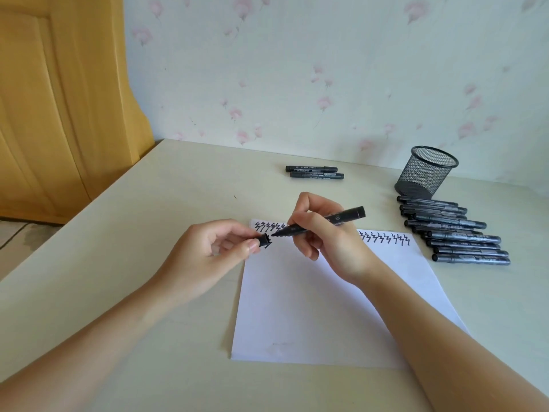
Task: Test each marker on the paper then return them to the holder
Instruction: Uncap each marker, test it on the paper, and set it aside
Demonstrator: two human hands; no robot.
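Note:
My right hand [329,239] grips an uncapped black marker [341,217], its tip pointing left just above the paper's top edge. My left hand [214,251] pinches the marker's black cap [264,241], a small gap away from the tip. The white paper [326,307] lies on the table with a row of black zigzag marks [386,237] along its top, partly hidden by my right hand. A black mesh holder [424,172] stands at the back right, with no marker showing above its rim. Several capped black markers [457,233] lie stacked in front of it.
Two capped black markers [315,172] lie side by side at the back of the cream table [148,203], left of the holder. A floral-papered wall runs behind. A yellow wooden door [59,99] stands past the table's left edge.

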